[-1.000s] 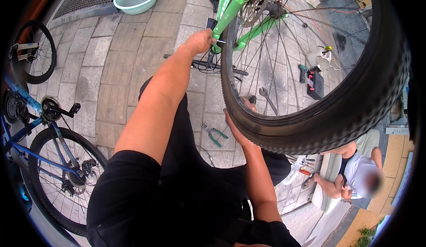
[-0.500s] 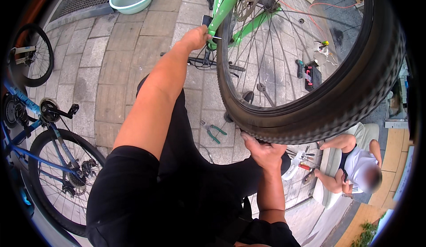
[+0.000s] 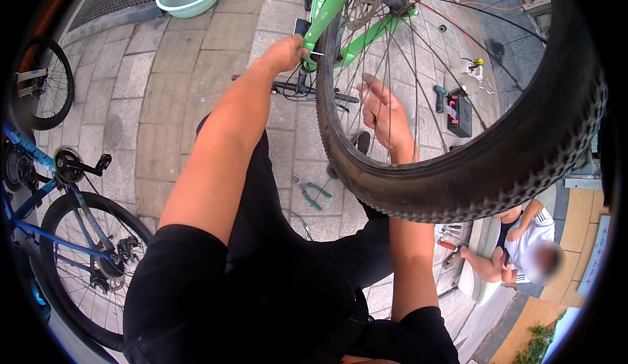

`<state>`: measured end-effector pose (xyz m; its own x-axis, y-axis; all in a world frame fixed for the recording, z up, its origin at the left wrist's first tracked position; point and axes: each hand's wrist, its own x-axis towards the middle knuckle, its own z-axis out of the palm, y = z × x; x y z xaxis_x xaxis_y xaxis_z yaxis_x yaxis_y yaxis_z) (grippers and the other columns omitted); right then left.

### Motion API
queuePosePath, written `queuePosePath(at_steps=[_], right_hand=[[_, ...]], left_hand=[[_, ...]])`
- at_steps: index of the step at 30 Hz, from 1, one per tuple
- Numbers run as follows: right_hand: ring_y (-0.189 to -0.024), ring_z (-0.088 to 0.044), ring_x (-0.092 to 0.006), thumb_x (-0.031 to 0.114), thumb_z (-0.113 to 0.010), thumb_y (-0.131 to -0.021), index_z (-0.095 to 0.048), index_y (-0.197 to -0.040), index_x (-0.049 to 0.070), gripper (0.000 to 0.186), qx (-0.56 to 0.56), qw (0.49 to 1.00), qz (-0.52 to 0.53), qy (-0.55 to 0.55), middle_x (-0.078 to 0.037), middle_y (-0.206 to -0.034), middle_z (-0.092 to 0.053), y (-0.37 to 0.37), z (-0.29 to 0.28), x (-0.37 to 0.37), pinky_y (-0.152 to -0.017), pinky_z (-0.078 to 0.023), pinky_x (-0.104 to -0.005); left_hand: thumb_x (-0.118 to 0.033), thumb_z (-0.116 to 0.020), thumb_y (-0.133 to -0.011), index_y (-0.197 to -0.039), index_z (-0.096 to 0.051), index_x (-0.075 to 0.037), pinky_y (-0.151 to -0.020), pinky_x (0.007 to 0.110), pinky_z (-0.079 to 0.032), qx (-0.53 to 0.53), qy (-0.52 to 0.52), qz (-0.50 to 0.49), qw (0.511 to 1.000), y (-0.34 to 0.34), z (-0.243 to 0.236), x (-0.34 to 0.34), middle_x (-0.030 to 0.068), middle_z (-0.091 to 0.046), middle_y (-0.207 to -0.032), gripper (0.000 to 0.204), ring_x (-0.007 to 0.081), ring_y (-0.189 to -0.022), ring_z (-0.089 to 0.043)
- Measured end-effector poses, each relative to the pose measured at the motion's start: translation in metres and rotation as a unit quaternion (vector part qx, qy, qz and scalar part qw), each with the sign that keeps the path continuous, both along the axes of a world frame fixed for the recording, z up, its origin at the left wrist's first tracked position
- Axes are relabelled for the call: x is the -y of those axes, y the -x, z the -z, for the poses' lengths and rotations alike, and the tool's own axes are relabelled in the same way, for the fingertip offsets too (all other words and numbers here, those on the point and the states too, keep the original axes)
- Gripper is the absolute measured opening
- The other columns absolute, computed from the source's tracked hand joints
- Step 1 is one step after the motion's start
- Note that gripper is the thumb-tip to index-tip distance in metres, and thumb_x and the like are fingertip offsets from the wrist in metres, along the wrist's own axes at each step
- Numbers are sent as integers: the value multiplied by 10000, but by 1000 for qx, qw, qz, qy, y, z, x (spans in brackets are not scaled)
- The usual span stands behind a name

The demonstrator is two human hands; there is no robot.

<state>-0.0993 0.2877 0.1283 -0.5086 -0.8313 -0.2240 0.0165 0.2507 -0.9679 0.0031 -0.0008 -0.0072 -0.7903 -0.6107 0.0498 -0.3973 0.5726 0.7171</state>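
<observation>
The left hand (image 3: 284,53) is clamped on the green fork leg (image 3: 325,16) of the upturned bike — it may also pinch a thin tool, hard to tell. The right hand (image 3: 384,114) is open, fingers spread among the spokes (image 3: 425,69) inside the black tyre (image 3: 471,174). Pliers (image 3: 313,194) lie on the paving below.

The right hand (image 3: 384,114) has left the underside of the tyre (image 3: 458,181) and now rises open behind the spokes (image 3: 425,69), its fingers (image 3: 374,89) spread just beside the rim.
</observation>
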Motion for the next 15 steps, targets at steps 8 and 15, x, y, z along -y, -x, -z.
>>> queuePosePath(at_steps=[8,15], right_hand=[[-598,-392,-21,197,-720,-974,-471,-1522,23,627,75,989,-127,-7,-30,-1354,-573,24,8,21,-498,-307,-201],[-587,-359,-6,214,-700,-965,-586,-1411,-1,508,6,993,-114,2,-34,-1297,-656,6,3,16,-496,-274,-192]], left_hand=[[-332,-657,-1005,-1067,-595,-34,-870,527,-511,4,4,11,1000,0,1,2,244,-705,-1059,311,450,-1040,-663],[-348,-646,-1009,-1073,-585,-28,-874,542,-515,10,1,8,1000,-3,2,0,255,-708,-1053,332,459,-1038,-668]])
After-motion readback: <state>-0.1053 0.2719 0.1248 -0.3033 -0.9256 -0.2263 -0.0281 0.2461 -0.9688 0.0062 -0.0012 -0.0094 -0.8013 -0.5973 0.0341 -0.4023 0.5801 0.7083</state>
